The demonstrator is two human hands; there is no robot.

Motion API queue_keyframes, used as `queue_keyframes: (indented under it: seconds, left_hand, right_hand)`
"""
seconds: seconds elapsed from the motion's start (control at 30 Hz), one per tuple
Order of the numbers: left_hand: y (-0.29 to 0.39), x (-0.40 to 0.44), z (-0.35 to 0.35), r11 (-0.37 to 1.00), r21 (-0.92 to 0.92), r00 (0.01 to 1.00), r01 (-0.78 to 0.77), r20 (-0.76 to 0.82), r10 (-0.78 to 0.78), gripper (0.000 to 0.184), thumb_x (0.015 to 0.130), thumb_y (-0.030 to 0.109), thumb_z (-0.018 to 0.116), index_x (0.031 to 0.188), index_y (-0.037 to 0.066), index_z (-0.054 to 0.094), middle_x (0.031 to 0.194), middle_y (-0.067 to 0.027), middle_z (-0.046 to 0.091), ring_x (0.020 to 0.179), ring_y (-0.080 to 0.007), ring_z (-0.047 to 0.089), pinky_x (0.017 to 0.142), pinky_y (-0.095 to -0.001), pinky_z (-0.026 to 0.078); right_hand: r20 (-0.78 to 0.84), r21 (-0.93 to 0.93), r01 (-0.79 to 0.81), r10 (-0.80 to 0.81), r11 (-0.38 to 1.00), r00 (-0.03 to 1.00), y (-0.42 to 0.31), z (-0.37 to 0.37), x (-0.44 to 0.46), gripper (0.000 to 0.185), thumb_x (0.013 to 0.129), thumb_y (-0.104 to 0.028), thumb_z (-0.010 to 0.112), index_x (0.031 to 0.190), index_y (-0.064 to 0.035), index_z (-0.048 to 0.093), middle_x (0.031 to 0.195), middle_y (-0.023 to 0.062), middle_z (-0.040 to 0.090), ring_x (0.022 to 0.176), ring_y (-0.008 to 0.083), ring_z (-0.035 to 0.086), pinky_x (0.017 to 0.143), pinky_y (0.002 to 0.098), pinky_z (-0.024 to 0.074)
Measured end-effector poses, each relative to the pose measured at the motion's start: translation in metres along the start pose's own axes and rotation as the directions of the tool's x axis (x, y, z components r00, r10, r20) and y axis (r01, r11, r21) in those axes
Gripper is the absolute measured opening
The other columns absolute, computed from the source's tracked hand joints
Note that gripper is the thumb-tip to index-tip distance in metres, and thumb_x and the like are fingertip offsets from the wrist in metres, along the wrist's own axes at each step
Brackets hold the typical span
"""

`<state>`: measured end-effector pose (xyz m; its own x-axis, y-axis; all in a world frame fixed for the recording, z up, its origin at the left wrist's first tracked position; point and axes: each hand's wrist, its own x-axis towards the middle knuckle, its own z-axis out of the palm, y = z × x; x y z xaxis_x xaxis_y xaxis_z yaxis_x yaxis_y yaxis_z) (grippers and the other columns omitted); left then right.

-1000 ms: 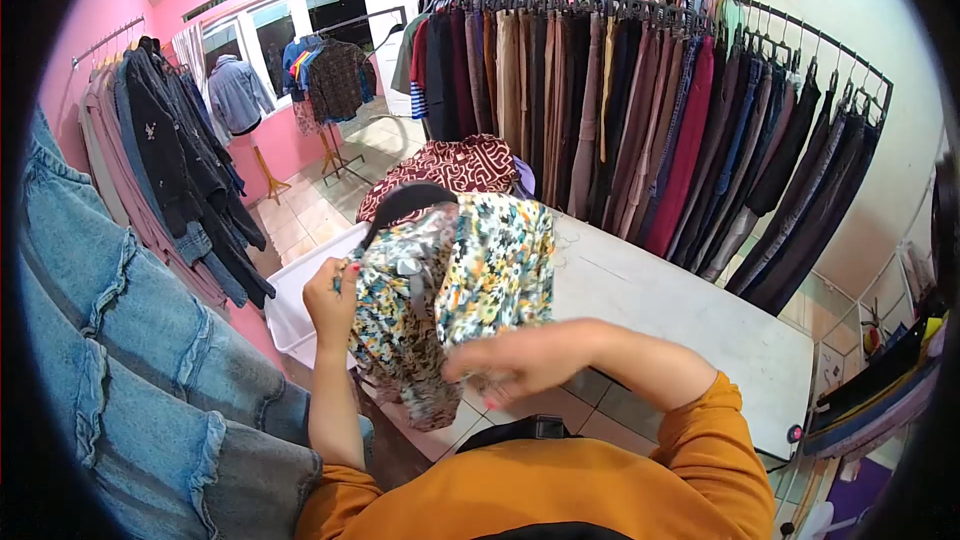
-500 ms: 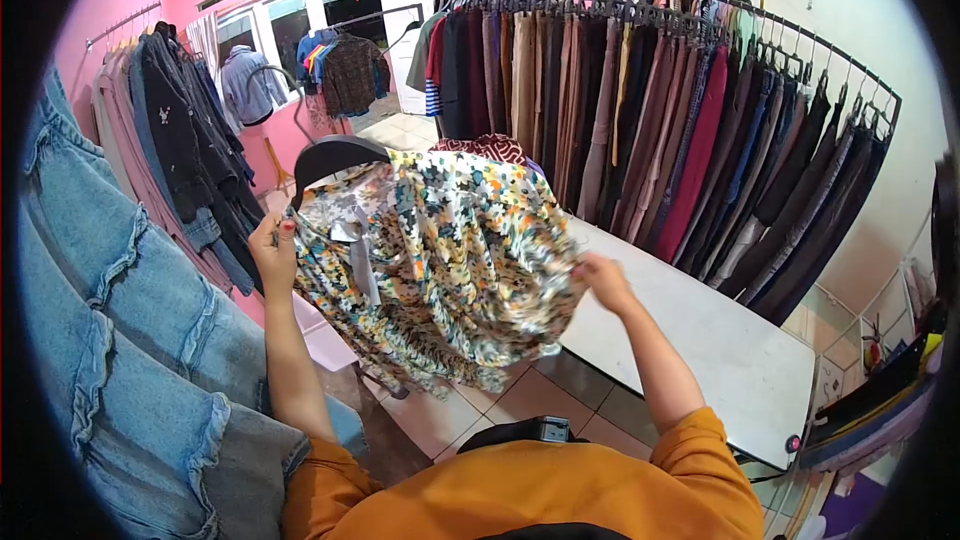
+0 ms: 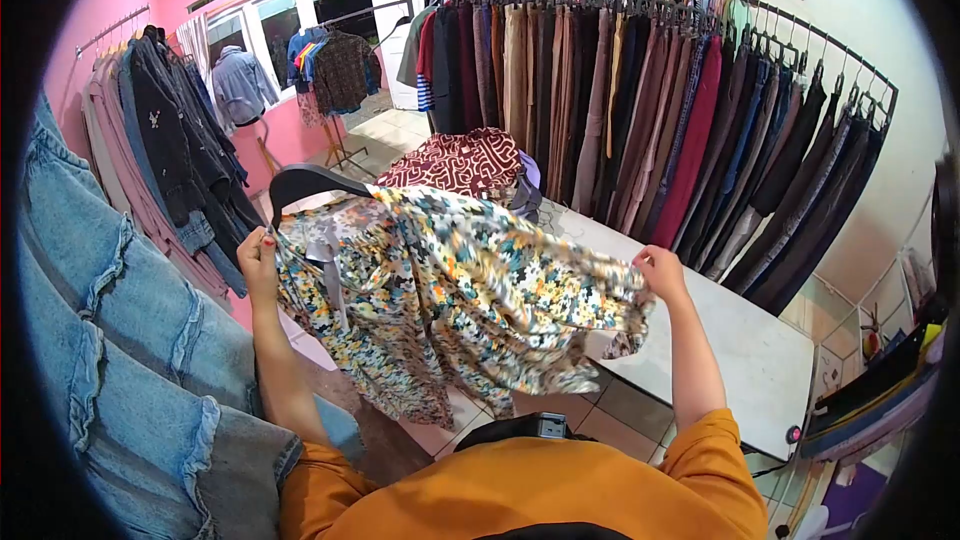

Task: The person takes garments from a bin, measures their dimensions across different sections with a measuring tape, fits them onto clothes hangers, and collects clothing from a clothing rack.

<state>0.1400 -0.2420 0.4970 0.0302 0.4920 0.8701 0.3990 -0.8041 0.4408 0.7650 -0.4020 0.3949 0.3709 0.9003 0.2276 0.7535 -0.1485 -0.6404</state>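
A patterned blouse (image 3: 480,270) in white, yellow, teal and orange hangs in front of me, partly on a black hanger (image 3: 318,180). My left hand (image 3: 258,265) is closed at the blouse's left edge, near the end of the hanger. With the fingers of my right hand (image 3: 660,275) pinched, I hold the sleeve out to the right. The lower cloth is smeared by motion. A grey strip (image 3: 335,285) dangles from the neck area. Behind the blouse, a maroon and cream patterned cloth (image 3: 455,160) lies on the white table (image 3: 715,340).
Long racks of hanging trousers (image 3: 600,100) stand behind the table. Dark jackets (image 3: 175,130) hang at the left, and ruffled denim (image 3: 130,340) fills the near left. Folded clothes (image 3: 880,410) are stacked at the right edge. Shirts (image 3: 335,70) hang by the windows.
My right hand has moved right and slightly up, stretching the sleeve outward. My left hand and the hanger have shifted a little left and down, uncovering more of the maroon cloth.
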Motion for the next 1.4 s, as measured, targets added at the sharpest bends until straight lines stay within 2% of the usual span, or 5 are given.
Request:
queue_keyframes:
  seconds: [0.3, 0.57, 0.73, 1.27, 1.4]
  left_hand:
    - [0.041, -0.009, 0.055, 0.997, -0.054, 0.987, 0.061, 0.154, -0.052, 0.051, 0.090, 0.051, 0.056, 0.069, 0.005, 0.049, 0.064, 0.0056, 0.040, 0.061, -0.0047, 0.035, 0.054, -0.0239, 0.026]
    - [0.048, -0.014, 0.086, 0.935, 0.262, 0.971, -0.240, 0.076, 0.228, 0.037, 0.085, 0.040, 0.063, 0.087, 0.003, 0.060, 0.079, -0.0081, 0.056, 0.076, -0.0212, 0.052, 0.071, -0.0311, 0.040]
    - [0.041, -0.064, 0.108, 0.953, 0.294, 0.982, 0.067, -0.186, -0.011, 0.030, 0.081, 0.017, 0.066, 0.103, 0.001, 0.053, 0.092, -0.0126, 0.050, 0.089, -0.0280, 0.047, 0.083, -0.0379, 0.039]
    - [0.051, -0.119, 0.221, 0.945, -0.267, 0.982, 0.188, 0.083, -0.172, 0.127, 0.059, 0.046, 0.082, 0.147, 0.002, 0.002, 0.152, -0.0242, 0.007, 0.140, -0.0382, 0.013, 0.114, -0.0446, 0.012]
    - [0.102, -0.146, 0.279, 0.986, 0.091, 0.959, 0.143, 0.234, -0.160, 0.146, 0.048, 0.069, 0.078, 0.147, 0.009, -0.010, 0.150, -0.0306, -0.008, 0.138, -0.0482, -0.011, 0.105, -0.0675, -0.005]
  right_hand:
    - [-0.345, 0.006, 0.770, -0.721, 0.638, 0.600, -0.209, -0.011, -0.040, 0.037, 0.078, -0.015, 0.069, 0.110, -0.0039, 0.056, 0.108, 0.0144, 0.058, 0.102, 0.0324, 0.055, 0.087, 0.0393, 0.0438]
    - [0.066, 0.110, 0.579, -0.587, 0.808, 0.807, -0.232, 0.007, -0.003, 0.027, 0.086, -0.025, 0.063, 0.103, -0.0055, 0.053, 0.076, 0.0217, 0.061, 0.077, 0.0428, 0.059, 0.063, 0.0474, 0.0441]
    - [-0.025, 0.332, 0.476, -0.496, 0.815, 0.868, -0.234, 0.003, 0.016, 0.025, 0.087, -0.020, 0.065, 0.104, -0.0041, 0.056, 0.072, 0.0174, 0.063, 0.062, 0.0282, 0.064, 0.056, 0.0367, 0.0461]
    - [-0.188, 0.121, 0.591, -0.567, 0.797, 0.802, -0.314, 0.004, 0.097, 0.030, 0.083, -0.028, 0.067, 0.097, -0.0019, 0.062, 0.081, 0.0208, 0.065, 0.079, 0.0386, 0.063, 0.068, 0.0444, 0.0466]
    - [-0.145, 0.256, 0.661, -0.648, 0.706, 0.748, -0.354, 0.036, 0.127, 0.033, 0.079, -0.027, 0.069, 0.092, 0.0023, 0.062, 0.084, 0.0230, 0.064, 0.082, 0.0374, 0.063, 0.073, 0.0443, 0.0478]
